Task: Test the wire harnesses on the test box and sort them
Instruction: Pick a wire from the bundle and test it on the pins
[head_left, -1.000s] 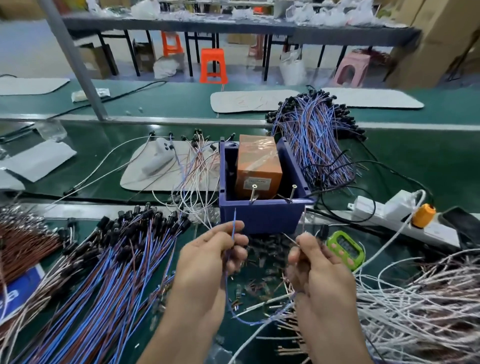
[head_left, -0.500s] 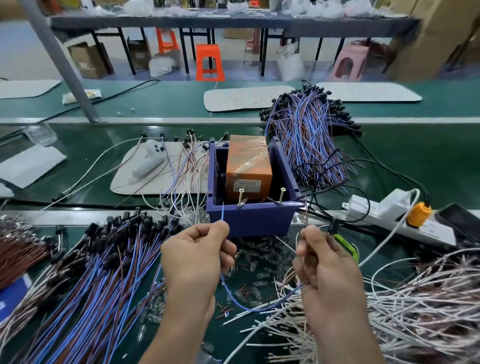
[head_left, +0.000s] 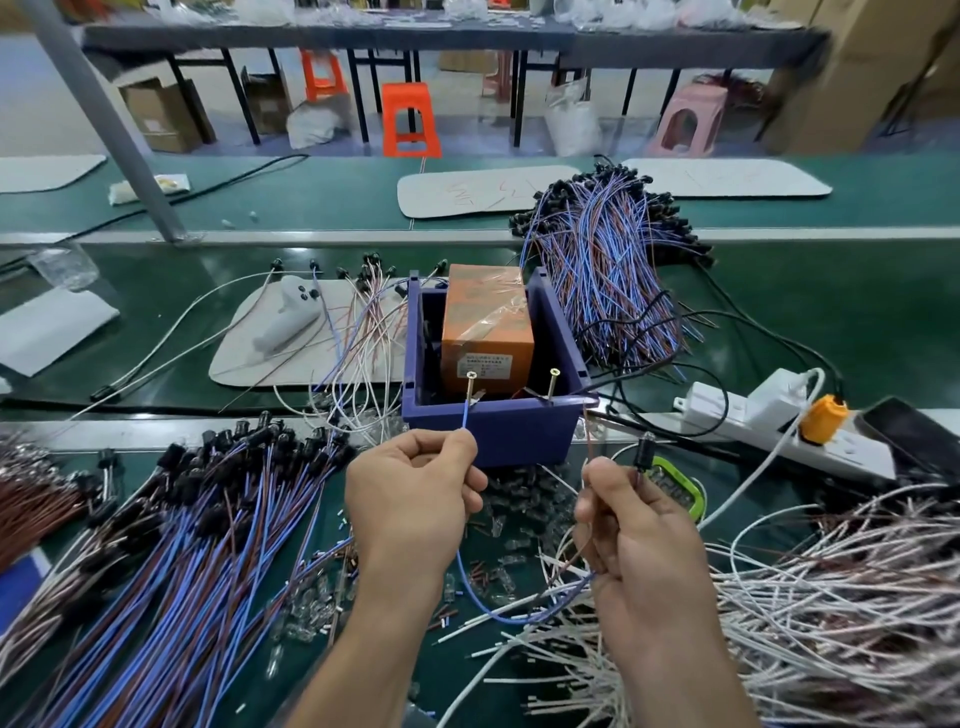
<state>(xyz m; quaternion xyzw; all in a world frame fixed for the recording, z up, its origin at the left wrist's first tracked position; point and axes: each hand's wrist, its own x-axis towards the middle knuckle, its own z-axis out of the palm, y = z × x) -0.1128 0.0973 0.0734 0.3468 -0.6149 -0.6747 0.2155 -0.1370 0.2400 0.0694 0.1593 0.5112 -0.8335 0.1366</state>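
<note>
Item: one wire harness (head_left: 498, 617), blue and brown leads, hanging in a loop between both hands just in front of the test box (head_left: 493, 434).

- Left hand (head_left: 415, 501) is pinching the blue lead. Its bare tip is pointing up at the left screw (head_left: 471, 387), very close; whether they touch I cannot tell.
- Right hand (head_left: 641, 540) is pinching the brown lead and the black lamp holder (head_left: 645, 451). That lead is rising toward the right screw (head_left: 552, 383), which is further off.
- Each hand is nearer its own screw.

Surroundings:
- Harness pile (head_left: 208, 535) lying left.
- White wire pile (head_left: 831, 597) lying right.
- Another bundle (head_left: 608, 291) behind the box.
- Power strip (head_left: 753, 415).
- Green timer (head_left: 678, 491) beside the right hand.

Nothing appears to be blocking the screws.
</note>
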